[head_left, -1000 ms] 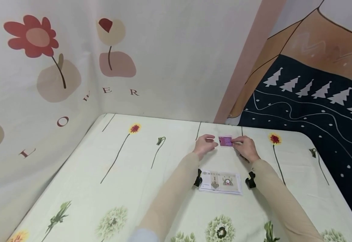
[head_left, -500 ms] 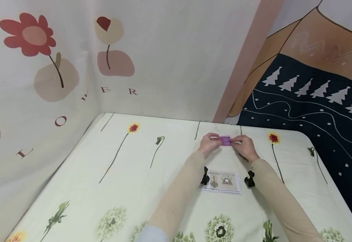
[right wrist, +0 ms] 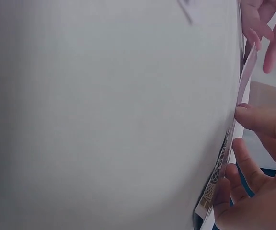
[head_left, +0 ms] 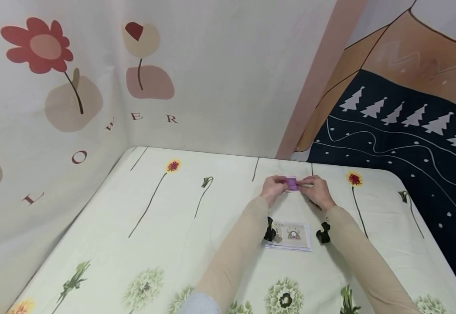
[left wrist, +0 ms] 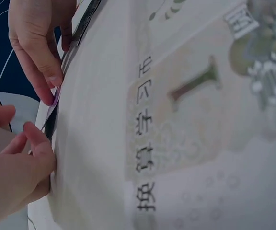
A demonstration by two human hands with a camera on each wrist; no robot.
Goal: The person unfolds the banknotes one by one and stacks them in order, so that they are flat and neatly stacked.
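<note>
At the far side of the table, both hands are on a small purple play banknote (head_left: 292, 184). My right hand (head_left: 317, 192) pinches its right end between thumb and finger; the right wrist view shows the note (right wrist: 246, 76) as a thin strip rising from that thumb. At the other end, my left hand (head_left: 273, 188) holds the note with its fingertips and covers that edge. Beneath the right hand lies a patterned brown-and-white paper piece (right wrist: 213, 184), mostly hidden. Nearer the body rests a stack of pale play banknotes (head_left: 296, 237), the top one printed with a 1.
A flower-printed cloth (head_left: 165, 244) covers the table. Behind it hangs a pale curtain (head_left: 228, 87) with flowers and letters, and a dark tree-patterned cloth (head_left: 393, 135) hangs at the right. Black wrist straps (head_left: 324, 233) sit near the stack.
My left hand has moved right onto the purple banknote's left end, covering more of it, and its forearm now overlaps the stack's left side. The right hand stays nearly still.
</note>
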